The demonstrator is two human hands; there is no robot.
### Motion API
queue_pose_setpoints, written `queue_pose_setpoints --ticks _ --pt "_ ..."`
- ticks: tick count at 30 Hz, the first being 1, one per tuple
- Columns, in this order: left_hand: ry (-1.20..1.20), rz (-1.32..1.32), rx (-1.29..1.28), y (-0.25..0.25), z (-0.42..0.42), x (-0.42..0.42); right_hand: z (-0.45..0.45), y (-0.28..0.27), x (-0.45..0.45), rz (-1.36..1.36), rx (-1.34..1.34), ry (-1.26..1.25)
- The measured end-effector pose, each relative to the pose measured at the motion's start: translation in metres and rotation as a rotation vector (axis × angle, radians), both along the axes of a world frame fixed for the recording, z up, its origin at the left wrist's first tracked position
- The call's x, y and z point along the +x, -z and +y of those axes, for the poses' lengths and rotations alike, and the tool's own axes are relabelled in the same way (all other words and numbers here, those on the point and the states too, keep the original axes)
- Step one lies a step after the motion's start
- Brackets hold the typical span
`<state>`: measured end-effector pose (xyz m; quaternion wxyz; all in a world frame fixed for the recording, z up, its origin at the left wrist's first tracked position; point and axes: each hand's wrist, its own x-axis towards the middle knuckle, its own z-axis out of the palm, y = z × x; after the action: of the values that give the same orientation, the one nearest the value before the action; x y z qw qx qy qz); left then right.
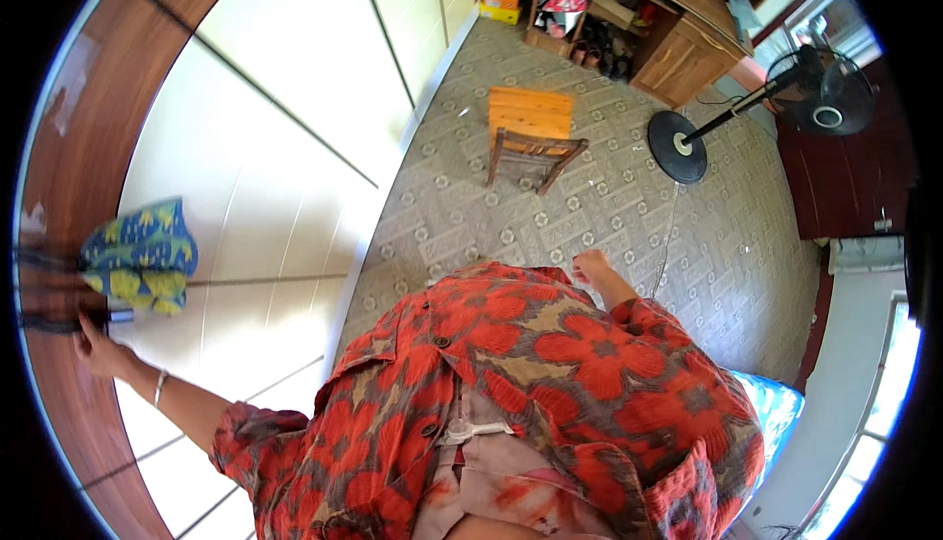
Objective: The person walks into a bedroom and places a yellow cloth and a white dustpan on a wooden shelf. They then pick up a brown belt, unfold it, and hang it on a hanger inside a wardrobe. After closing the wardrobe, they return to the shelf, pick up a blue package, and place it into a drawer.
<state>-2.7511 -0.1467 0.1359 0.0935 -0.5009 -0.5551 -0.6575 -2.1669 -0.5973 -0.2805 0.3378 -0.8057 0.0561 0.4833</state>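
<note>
My left hand (103, 352), with a bangle on the wrist, reaches out to the wardrobe's wood-toned band at the far left. Its fingers are at a dark handle (55, 321); blur hides whether they grip it. Just above, a blue, green and yellow patterned cloth (144, 256) hangs by another dark handle, against the glossy white wardrobe doors (250, 223). My right hand (591, 267) is held in front of my body over the floor, fingers loosely curled, with nothing visible in it. A red floral shirt (508, 334) covers my torso.
A small wooden chair (530, 113) stands on the patterned floor (471, 209) ahead. Right of it is a black pedestal fan (678, 146), its cord trailing along the floor. Behind stands a wooden desk (685, 61) with shoes and bags underneath. A blue-and-white surface (773, 407) shows beside me.
</note>
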Motion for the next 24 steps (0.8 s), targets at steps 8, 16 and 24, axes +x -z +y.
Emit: queue_pose_setpoints --ticks 8,16,24 --pt "-0.279 -0.102 0.21 0.011 0.007 0.024 0.086 -0.028 0.056 -0.192 0.217 -0.425" --pt "0.163 0.17 0.43 0.108 -0.006 0.294 0.117 -0.063 0.089 -0.319 0.28 -0.535" --pt "1.672 -0.152 -0.851 0.234 -0.025 0.581 0.129 -0.038 0.142 -0.405 0.315 -0.437"
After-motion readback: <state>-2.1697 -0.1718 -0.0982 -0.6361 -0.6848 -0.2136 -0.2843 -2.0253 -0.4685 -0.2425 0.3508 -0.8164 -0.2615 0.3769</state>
